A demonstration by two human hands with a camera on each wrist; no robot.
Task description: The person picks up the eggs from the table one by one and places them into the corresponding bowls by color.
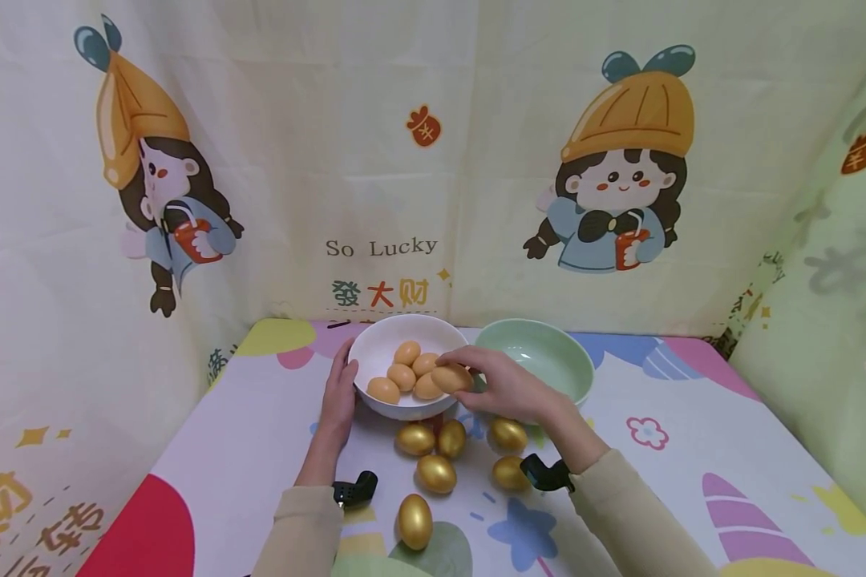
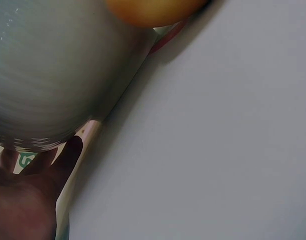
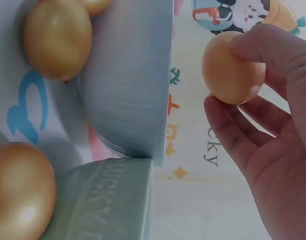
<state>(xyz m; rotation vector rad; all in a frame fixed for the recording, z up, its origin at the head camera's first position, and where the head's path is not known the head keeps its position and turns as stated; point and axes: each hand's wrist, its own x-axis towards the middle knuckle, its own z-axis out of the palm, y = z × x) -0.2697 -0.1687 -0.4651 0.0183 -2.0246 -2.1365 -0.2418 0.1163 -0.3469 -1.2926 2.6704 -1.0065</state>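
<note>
A brown egg (image 1: 451, 378) is pinched between the thumb and fingers of my right hand (image 1: 508, 382), above the right rim of the white bowl (image 1: 411, 412). In the right wrist view the same egg (image 3: 232, 68) is held clear of the bowl's edge. Several other brown eggs (image 1: 401, 377) lie inside the white bowl. My left hand (image 1: 339, 397) rests against the bowl's left side; in the left wrist view its fingers (image 2: 68, 157) touch the outer wall. Several golden eggs (image 1: 436, 474) lie on the table in front of the bowl.
A light green bowl (image 1: 577, 373) stands to the right of the white one, partly behind my right hand; its visible inside shows no eggs. The table (image 1: 260, 433) has a patterned cover. A printed cloth (image 1: 491, 200) hangs behind and at both sides.
</note>
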